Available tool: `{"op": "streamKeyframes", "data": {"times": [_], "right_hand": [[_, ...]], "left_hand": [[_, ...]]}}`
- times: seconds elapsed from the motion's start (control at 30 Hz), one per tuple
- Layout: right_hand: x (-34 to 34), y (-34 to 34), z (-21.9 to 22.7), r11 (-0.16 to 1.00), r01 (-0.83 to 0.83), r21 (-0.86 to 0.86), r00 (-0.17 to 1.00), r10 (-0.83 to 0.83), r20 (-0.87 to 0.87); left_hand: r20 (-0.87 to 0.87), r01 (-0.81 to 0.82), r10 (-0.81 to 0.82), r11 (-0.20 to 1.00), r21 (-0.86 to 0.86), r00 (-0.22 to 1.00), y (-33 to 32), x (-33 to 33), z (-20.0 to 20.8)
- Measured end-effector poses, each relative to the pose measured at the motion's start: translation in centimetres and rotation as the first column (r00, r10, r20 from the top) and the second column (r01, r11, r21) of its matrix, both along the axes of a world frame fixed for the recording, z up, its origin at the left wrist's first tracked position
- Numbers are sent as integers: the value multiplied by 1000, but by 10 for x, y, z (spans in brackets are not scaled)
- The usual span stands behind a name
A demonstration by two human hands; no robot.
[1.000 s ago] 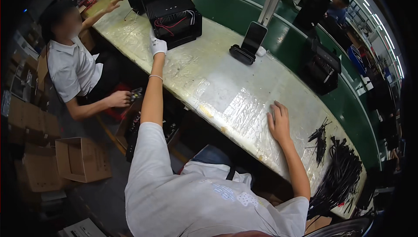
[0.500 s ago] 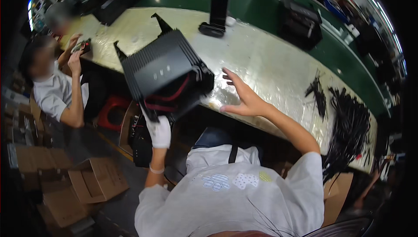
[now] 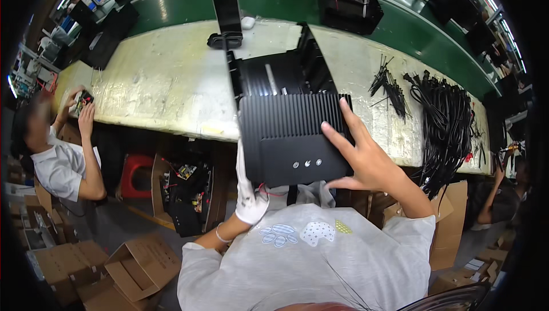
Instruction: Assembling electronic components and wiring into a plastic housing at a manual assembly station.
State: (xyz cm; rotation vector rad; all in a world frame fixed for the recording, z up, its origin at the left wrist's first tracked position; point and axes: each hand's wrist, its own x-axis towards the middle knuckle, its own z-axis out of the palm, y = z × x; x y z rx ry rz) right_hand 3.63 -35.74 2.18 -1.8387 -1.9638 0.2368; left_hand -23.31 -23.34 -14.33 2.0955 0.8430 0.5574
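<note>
A black plastic housing [image 3: 289,139] with a ribbed face is held in front of my chest, over the near edge of the bench. Two side panels [image 3: 315,62] stick out from its far end, with a hollow between them. My left hand [image 3: 250,199], in a white glove, grips its near left side; most of those fingers are hidden behind it. Bare, my right hand [image 3: 369,162] clasps the right side, two fingers on the ribs and the thumb by the near corner.
Black cables [image 3: 443,122] and a smaller bunch of black ties [image 3: 390,91] lie on the bench [image 3: 171,82] to the right. A phone [image 3: 227,14] stands at the back. Another black housing [image 3: 349,2] sits on the green conveyor [image 3: 183,8]. A person [image 3: 63,151] works at left, near a red stool [image 3: 136,176].
The housing has swung to the right and turned, its side panels now pointing away from me. My right hand, apart from it before, now holds its right side. The whole view has shifted.
</note>
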Motion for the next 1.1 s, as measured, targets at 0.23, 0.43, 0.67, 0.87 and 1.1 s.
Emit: {"op": "streamKeyframes", "data": {"times": [0.23,0.43,0.67,0.87,1.1], "right_hand": [[70,54,-13,986,168,4,984,-167,-67],[141,139,4,989,119,91,937,-142,319],[163,164,45,986,98,137,983,-117,143],[67,78,47,889,-114,443,926,-66,372],[17,-18,-62,967,-96,234,927,2,375]], "left_hand": [[309,49,-36,998,-32,950,91,108,-26],[251,58,-160,927,371,955,157,178,-22],[349,389,-304,898,-207,887,183,160,62],[511,234,-261,965,117,819,126,120,82],[-68,581,-732,477,659,678,90,93,22]]}}
